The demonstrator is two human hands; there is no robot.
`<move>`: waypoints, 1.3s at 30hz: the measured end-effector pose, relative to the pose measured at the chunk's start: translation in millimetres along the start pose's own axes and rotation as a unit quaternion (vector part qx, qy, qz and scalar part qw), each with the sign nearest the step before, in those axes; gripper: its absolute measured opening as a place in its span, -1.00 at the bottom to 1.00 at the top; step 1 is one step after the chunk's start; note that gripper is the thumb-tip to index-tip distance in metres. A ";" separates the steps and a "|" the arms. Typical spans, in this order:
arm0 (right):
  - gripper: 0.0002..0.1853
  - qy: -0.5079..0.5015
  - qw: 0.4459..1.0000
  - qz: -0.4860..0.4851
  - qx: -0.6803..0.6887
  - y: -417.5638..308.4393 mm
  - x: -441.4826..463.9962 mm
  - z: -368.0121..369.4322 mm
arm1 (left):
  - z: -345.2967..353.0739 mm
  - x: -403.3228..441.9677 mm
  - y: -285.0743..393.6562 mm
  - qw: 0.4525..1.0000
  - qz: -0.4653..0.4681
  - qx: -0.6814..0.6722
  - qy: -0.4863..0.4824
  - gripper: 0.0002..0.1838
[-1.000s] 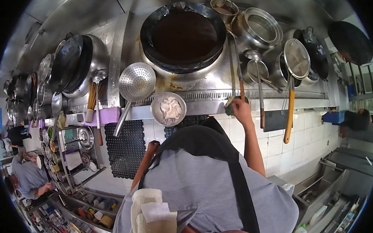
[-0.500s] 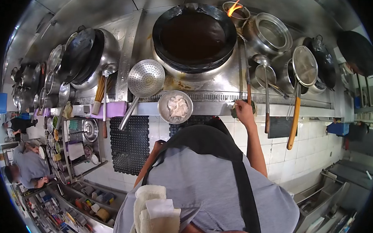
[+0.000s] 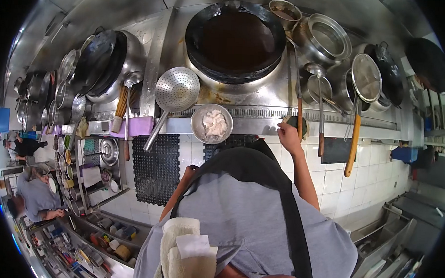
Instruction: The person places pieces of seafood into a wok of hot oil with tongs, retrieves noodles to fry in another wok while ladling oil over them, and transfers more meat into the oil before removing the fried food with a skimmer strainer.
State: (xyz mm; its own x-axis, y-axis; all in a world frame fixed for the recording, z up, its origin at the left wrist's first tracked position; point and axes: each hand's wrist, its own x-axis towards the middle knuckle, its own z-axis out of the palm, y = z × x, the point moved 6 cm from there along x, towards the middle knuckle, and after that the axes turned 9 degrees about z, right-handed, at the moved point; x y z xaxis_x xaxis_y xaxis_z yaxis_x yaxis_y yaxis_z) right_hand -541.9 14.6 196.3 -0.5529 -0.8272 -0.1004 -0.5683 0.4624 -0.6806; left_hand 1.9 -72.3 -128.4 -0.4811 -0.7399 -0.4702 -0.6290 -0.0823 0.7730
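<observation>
My right hand [image 3: 288, 135] is at the front edge of the range, its fingers loosely bent with nothing visible in them. Just beside it, a dark cloth or pad [image 3: 298, 125] lies on the edge. My left hand [image 3: 188, 174] is low by the black apron [image 3: 231, 165], its fingers mostly hidden. Ahead of me, a steel bowl [image 3: 194, 129] of pale, whitish food pieces [image 3: 214, 123] sits on the ledge. A perforated skimmer [image 3: 177, 89] rests left of the bowl. Behind them stands a large black wok [image 3: 196, 56] of dark liquid [image 3: 234, 40].
On the right are a ladle [image 3: 320, 111], a fine strainer [image 3: 366, 78] with a yellow handle, and steel pots [image 3: 331, 37]. A small pot [image 3: 285, 13] stands behind. Stacked woks [image 3: 94, 64] and a bamboo brush [image 3: 119, 109] are left. Another person [image 3: 34, 195] works at far left.
The flame by the small back pot is no longer visible. My right hand has shifted slightly left and down, off the dark cloth. The view has moved a little.
</observation>
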 end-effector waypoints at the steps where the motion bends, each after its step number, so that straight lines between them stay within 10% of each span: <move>1: -0.76 -0.001 1.000 -0.004 0.000 -1.9 -0.3 0.8 | 1.1 1.8 -1.1 1.000 -0.005 -0.018 -0.008 -0.77; 39: -0.77 -0.012 1.000 -0.009 -0.020 -1.1 -11.1 7.0 | -2.5 8.1 5.6 0.998 0.064 0.018 0.009 -0.79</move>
State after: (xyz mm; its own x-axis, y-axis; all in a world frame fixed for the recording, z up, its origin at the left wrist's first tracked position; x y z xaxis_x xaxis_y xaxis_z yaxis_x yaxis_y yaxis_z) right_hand -530.8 21.1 193.1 -0.5279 -0.8425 -0.1072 -0.6018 0.4601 -0.6528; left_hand -3.9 -80.4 -126.8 -0.5480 -0.7548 -0.3604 -0.5849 0.0378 0.8102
